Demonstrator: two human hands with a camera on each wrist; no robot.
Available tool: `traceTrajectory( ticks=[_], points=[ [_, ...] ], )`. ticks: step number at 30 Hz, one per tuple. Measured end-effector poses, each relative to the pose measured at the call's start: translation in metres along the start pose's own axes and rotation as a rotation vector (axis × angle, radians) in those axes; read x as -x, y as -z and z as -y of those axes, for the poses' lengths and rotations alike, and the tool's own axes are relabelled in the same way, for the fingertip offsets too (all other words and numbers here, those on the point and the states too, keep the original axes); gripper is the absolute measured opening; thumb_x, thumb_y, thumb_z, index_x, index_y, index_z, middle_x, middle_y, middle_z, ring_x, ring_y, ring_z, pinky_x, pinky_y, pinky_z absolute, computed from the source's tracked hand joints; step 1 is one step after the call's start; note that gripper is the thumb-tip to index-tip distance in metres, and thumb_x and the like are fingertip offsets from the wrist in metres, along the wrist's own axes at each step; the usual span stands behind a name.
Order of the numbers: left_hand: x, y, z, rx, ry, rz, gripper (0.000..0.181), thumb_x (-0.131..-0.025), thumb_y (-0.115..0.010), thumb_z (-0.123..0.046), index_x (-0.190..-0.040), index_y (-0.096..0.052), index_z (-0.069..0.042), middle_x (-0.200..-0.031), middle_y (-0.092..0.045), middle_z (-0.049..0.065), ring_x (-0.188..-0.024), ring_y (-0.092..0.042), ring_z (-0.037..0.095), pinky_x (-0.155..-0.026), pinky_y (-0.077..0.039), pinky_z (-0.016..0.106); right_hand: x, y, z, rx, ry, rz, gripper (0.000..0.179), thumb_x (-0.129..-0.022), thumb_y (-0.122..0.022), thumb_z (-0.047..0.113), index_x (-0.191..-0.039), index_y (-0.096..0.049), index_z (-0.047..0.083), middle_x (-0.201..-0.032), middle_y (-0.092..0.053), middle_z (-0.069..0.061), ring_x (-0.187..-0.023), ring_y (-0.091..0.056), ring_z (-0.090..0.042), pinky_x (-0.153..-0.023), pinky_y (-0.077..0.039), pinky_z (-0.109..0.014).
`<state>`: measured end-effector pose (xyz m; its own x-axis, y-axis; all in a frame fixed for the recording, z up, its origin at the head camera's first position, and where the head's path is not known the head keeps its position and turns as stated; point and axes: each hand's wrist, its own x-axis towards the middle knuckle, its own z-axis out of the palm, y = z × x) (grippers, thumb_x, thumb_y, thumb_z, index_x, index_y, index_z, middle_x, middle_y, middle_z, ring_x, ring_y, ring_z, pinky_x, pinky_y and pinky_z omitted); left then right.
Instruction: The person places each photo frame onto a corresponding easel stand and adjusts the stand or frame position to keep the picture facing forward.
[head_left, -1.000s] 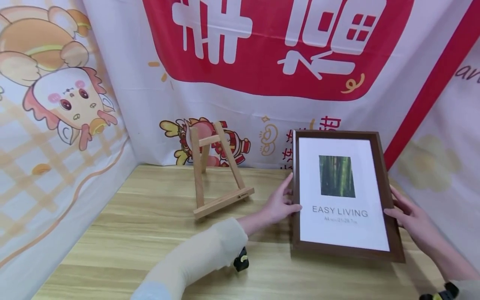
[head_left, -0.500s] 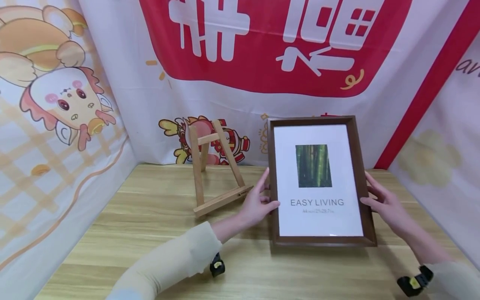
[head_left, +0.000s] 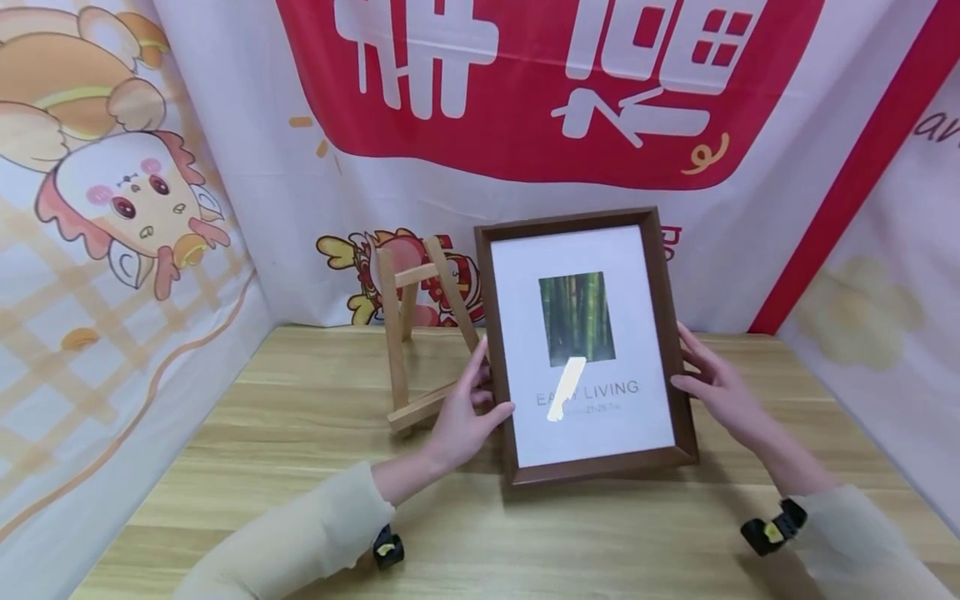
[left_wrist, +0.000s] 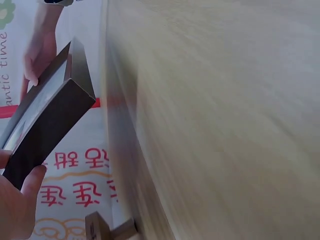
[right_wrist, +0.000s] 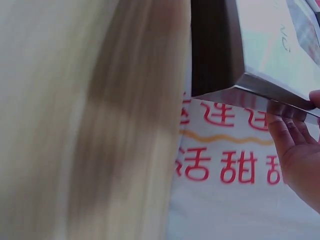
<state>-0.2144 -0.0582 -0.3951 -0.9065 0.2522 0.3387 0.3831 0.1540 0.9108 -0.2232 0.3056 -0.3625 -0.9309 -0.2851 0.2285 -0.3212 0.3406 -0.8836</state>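
Note:
A brown picture frame (head_left: pixel 678 408) with a white insert, a bamboo photo and the words EASY LIVING is held up between both hands, tilted back. My left hand (head_left: pixel 461 421) grips its left edge, thumb on the front and fingers round the side. On the opposite edge, my right hand (head_left: pixel 723 392) grips it the same way. Both wrist views show the picture frame (left_wrist: pixel 47 125) raised off the tabletop. Just left of it stands a small wooden easel (head_left: pixel 395 333), partly covered by the picture frame and the left hand.
A wood-grain table (head_left: pixel 300 467) lies beneath everything. Printed cloth hangs behind it, with a large red panel (head_left: pixel 525 125) and a cartoon dragon. More patterned cloth (head_left: pixel 127 333) walls the left side, and another the right.
Both hands have carried the picture frame leftward from the right side, toward the easel, and it now overlaps the easel's right part. It has turned slightly counterclockwise. The easel stays put.

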Motion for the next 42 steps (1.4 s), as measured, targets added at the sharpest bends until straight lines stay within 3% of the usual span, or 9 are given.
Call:
traceTrajectory(
  ticks=[5,9,12,20,27,35,42],
  points=[
    [0.010,0.018,-0.002,-0.062,-0.044,-0.057,0.098,-0.086,-0.072,0.001,-0.157,-0.011,-0.026,-0.147,-0.038,0.015,-0.121,-0.051,0.031,-0.097,-0.049,0.037,-0.017,-0.012,0.009,-0.006,0.018,0.033,0.074,-0.099,-0.053,0.006,-0.157,-0.012,0.028,-0.159,-0.014,-0.018,-0.138,-0.022,-0.047,-0.094,-0.046,-0.023],
    [0.018,0.031,-0.005,-0.056,-0.057,-0.101,0.100,-0.085,-0.072,0.001,-0.157,-0.012,-0.034,-0.133,-0.048,0.015,-0.111,-0.058,0.034,-0.084,-0.056,0.034,-0.033,-0.025,0.015,0.003,0.032,0.044,0.074,-0.099,-0.052,0.005,-0.157,-0.013,0.029,-0.160,-0.014,-0.014,-0.140,-0.023,-0.043,-0.104,-0.040,-0.043],
    [0.022,0.039,-0.006,-0.044,-0.076,-0.126,0.100,-0.085,-0.071,0.003,-0.156,-0.013,-0.036,-0.134,-0.047,0.015,-0.106,-0.059,0.037,-0.074,-0.059,0.032,-0.044,-0.034,0.018,-0.022,0.049,0.044,0.073,-0.099,-0.050,0.001,-0.157,-0.013,0.025,-0.160,-0.014,-0.013,-0.140,-0.023,-0.042,-0.106,-0.035,-0.051],
    [0.029,0.060,-0.013,-0.034,-0.073,-0.188,0.099,-0.086,-0.069,0.006,-0.156,-0.014,-0.034,-0.132,-0.045,0.017,-0.098,-0.060,0.037,-0.071,-0.059,0.031,-0.074,-0.059,0.029,-0.090,0.085,0.047,0.071,-0.098,-0.044,-0.007,-0.157,-0.013,0.017,-0.157,-0.020,-0.020,-0.139,-0.025,-0.042,-0.109,-0.030,-0.052],
    [0.030,0.083,-0.021,-0.084,-0.080,-0.251,0.098,-0.087,-0.068,0.006,-0.156,-0.012,-0.035,-0.134,-0.045,0.016,-0.101,-0.059,0.034,-0.070,-0.059,0.028,-0.106,-0.083,0.042,-0.110,0.137,0.010,0.073,-0.095,-0.044,-0.013,-0.157,-0.018,0.017,-0.157,-0.023,-0.016,-0.140,-0.027,-0.037,-0.111,-0.029,-0.051],
    [0.023,0.109,-0.027,-0.131,-0.171,-0.311,0.098,-0.085,-0.065,0.014,-0.157,-0.014,-0.027,-0.127,-0.049,0.018,-0.090,-0.062,0.026,-0.065,-0.059,0.027,-0.138,-0.108,0.059,-0.121,0.190,-0.027,0.076,-0.093,-0.044,-0.017,-0.156,-0.021,0.018,-0.154,-0.029,-0.018,-0.136,-0.035,-0.037,-0.108,-0.036,-0.047],
    [0.015,0.129,-0.027,-0.186,-0.243,-0.363,0.095,-0.084,-0.064,0.016,-0.157,-0.017,-0.025,-0.128,-0.050,0.019,-0.089,-0.063,0.019,-0.066,-0.057,0.022,-0.159,-0.127,0.069,-0.122,0.307,-0.056,0.075,-0.091,-0.041,-0.021,-0.156,-0.018,0.010,-0.154,-0.029,-0.019,-0.132,-0.039,-0.038,-0.105,-0.040,-0.047]
  ],
)
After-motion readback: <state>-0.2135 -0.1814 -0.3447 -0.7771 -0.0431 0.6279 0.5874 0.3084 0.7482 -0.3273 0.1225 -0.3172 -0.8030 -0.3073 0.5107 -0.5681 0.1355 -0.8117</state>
